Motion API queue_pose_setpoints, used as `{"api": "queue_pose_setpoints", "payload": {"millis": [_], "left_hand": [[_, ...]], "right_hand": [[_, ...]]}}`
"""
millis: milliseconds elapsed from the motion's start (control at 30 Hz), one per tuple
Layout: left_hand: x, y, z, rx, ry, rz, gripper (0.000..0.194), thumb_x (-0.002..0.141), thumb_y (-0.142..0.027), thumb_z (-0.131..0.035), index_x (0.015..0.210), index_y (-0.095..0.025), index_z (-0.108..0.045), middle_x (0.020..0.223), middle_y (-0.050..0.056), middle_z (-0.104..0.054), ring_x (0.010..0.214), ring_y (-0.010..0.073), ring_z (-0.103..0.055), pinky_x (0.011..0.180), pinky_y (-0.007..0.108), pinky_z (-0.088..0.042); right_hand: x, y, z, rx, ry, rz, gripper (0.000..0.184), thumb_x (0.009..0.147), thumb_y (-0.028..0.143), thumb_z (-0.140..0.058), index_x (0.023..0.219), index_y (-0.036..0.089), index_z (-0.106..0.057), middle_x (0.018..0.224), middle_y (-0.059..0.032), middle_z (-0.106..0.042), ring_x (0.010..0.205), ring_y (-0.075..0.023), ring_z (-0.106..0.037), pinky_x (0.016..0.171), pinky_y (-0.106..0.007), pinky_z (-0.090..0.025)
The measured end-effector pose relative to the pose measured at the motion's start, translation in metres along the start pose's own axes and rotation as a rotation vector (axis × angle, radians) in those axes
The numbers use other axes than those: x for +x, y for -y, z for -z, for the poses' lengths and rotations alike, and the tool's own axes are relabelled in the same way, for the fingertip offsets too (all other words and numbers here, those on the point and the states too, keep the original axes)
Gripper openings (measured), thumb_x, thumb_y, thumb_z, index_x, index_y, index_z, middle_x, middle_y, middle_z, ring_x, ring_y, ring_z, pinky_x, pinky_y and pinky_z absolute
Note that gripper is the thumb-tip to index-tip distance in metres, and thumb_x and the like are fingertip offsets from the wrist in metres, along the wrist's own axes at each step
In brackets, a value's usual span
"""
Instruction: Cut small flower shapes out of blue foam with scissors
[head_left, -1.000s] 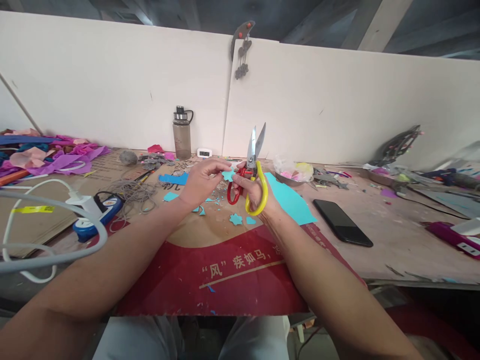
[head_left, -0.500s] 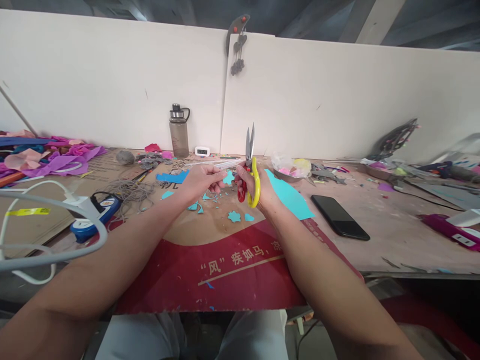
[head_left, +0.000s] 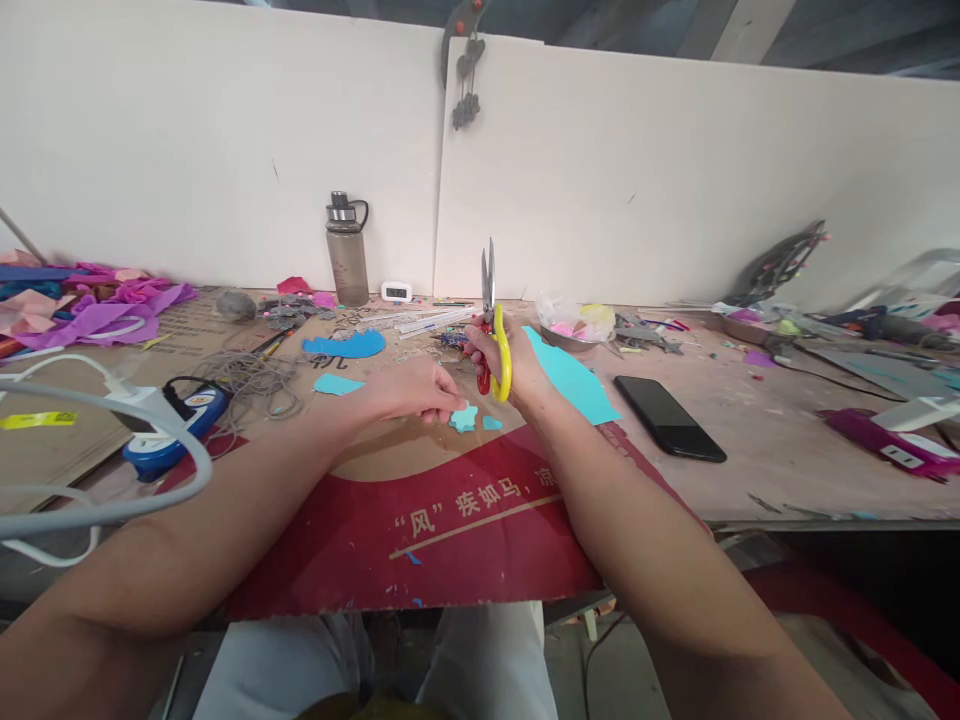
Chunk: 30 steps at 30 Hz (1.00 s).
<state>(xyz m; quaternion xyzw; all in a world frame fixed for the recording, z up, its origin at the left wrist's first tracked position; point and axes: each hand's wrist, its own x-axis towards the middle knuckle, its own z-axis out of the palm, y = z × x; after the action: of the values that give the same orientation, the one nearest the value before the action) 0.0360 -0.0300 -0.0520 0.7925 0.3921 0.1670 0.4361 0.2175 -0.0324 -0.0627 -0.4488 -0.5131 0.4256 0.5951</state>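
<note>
My left hand (head_left: 429, 394) reaches low over the cardboard, its fingertips pinched at the edge of a small turquoise paper flower (head_left: 465, 418). Whether a second flower lies beneath it I cannot tell. Beside the flower lies a small turquoise scrap (head_left: 492, 423). My right hand (head_left: 510, 360) is closed around scissors (head_left: 498, 360) with red and yellow handles, their blades pointing up and slightly apart. A larger turquoise sheet (head_left: 574, 378) lies partly behind my right wrist. A blue cut piece (head_left: 349, 345) and a turquoise strip (head_left: 336, 385) are left of centre.
Red-and-brown cardboard (head_left: 480, 550) covers the table before me. A black phone (head_left: 670, 418) lies at right, a water bottle (head_left: 347, 255) and small digital clock (head_left: 397, 292) stand behind. Cables and a blue power strip (head_left: 176, 430) are at left, a bowl (head_left: 574, 335) behind the sheet.
My left hand has moved down and toward me, from a flower near the scissors to the flower's place on the cardboard. The right hand still holds the scissors upright. The view has shifted slightly.
</note>
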Motion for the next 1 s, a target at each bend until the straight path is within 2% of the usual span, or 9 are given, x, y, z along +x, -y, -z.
{"api": "queue_pose_setpoints", "payload": {"millis": [100, 200, 300, 400, 533, 633, 767, 867, 1000], "left_hand": [[0.001, -0.001, 0.004, 0.025, 0.008, 0.021, 0.026, 0.076, -0.045, -0.085, 0.063, -0.023, -0.078, 0.059, 0.004, -0.072, 0.045, 0.0136, -0.055, 0.045, 0.027, -0.035], [0.004, 0.000, 0.015, 0.014, -0.152, 0.017, 0.032, 0.077, -0.046, -0.085, 0.058, -0.023, -0.074, 0.057, 0.004, -0.070, 0.042, 0.0128, -0.051, 0.045, 0.028, -0.034], [0.008, 0.005, 0.030, 0.035, -0.321, -0.021, 0.025, 0.078, -0.036, -0.083, 0.058, -0.023, -0.074, 0.053, 0.002, -0.068, 0.042, 0.0125, -0.051, 0.048, 0.027, -0.035], [0.010, 0.010, 0.045, 0.113, -0.448, 0.004, 0.024, 0.076, -0.027, -0.083, 0.055, -0.022, -0.072, 0.047, 0.000, -0.063, 0.044, 0.0130, -0.052, 0.053, 0.028, -0.036], [0.010, 0.017, 0.063, 0.183, -0.528, 0.022, 0.018, 0.073, -0.024, -0.081, 0.057, -0.023, -0.074, 0.048, 0.000, -0.063, 0.049, 0.0146, -0.054, 0.057, 0.029, -0.037], [0.006, 0.022, 0.074, 0.208, -0.453, 0.048, 0.016, 0.069, -0.025, -0.079, 0.054, -0.024, -0.073, 0.048, 0.000, -0.064, 0.052, 0.0163, -0.055, 0.058, 0.029, -0.036], [-0.002, 0.023, 0.087, 0.363, -0.202, 0.186, 0.008, 0.061, -0.021, -0.082, 0.057, -0.024, -0.076, 0.058, 0.000, -0.070, 0.062, 0.0185, -0.061, 0.063, 0.030, -0.038], [-0.007, 0.025, 0.094, 0.459, -0.057, 0.259, 0.020, 0.048, -0.015, -0.088, 0.060, -0.025, -0.076, 0.064, -0.002, -0.072, 0.068, 0.0196, -0.063, 0.067, 0.029, -0.039], [-0.010, 0.032, 0.097, 0.474, -0.018, 0.238, 0.034, 0.040, -0.013, -0.093, 0.064, -0.026, -0.073, 0.062, -0.005, -0.068, 0.067, 0.0191, -0.060, 0.069, 0.028, -0.039]], "right_hand": [[0.002, -0.002, -0.001, -0.013, -0.006, 0.003, 0.052, 0.077, 0.054, -0.089, 0.098, 0.026, -0.051, 0.068, 0.0065, -0.057, 0.051, -0.0097, -0.048, 0.046, -0.024, -0.038], [0.004, -0.004, -0.001, -0.022, -0.014, 0.037, 0.054, 0.077, 0.057, -0.090, 0.099, 0.026, -0.051, 0.069, 0.0066, -0.056, 0.050, -0.0097, -0.048, 0.045, -0.024, -0.037], [0.004, -0.005, -0.002, -0.052, -0.006, 0.074, 0.054, 0.079, 0.062, -0.088, 0.098, 0.027, -0.051, 0.067, 0.0074, -0.053, 0.049, -0.0095, -0.044, 0.043, -0.024, -0.034], [-0.001, -0.005, -0.005, -0.080, 0.028, 0.118, 0.054, 0.082, 0.070, -0.083, 0.095, 0.026, -0.053, 0.068, 0.0062, -0.052, 0.052, -0.0100, -0.044, 0.044, -0.025, -0.035], [-0.008, -0.006, -0.010, -0.099, 0.045, 0.178, 0.057, 0.083, 0.077, -0.078, 0.095, 0.025, -0.056, 0.073, 0.0038, -0.054, 0.058, -0.0111, -0.046, 0.047, -0.025, -0.038], [-0.009, -0.009, -0.011, -0.111, 0.044, 0.197, 0.055, 0.084, 0.074, -0.078, 0.100, 0.026, -0.059, 0.075, 0.0031, -0.056, 0.061, -0.0129, -0.048, 0.050, -0.026, -0.040], [-0.007, -0.014, -0.008, -0.155, 0.040, 0.200, 0.046, 0.083, 0.063, -0.082, 0.099, 0.026, -0.061, 0.073, 0.0038, -0.056, 0.064, -0.0154, -0.051, 0.055, -0.028, -0.040], [-0.006, -0.017, -0.008, -0.199, 0.027, 0.214, 0.042, 0.082, 0.058, -0.082, 0.098, 0.025, -0.062, 0.071, 0.0040, -0.054, 0.069, -0.0184, -0.055, 0.060, -0.030, -0.042], [-0.007, -0.018, -0.009, -0.257, 0.011, 0.226, 0.041, 0.082, 0.058, -0.079, 0.098, 0.023, -0.064, 0.075, 0.0015, -0.060, 0.075, -0.0200, -0.058, 0.067, -0.033, -0.046]]}}
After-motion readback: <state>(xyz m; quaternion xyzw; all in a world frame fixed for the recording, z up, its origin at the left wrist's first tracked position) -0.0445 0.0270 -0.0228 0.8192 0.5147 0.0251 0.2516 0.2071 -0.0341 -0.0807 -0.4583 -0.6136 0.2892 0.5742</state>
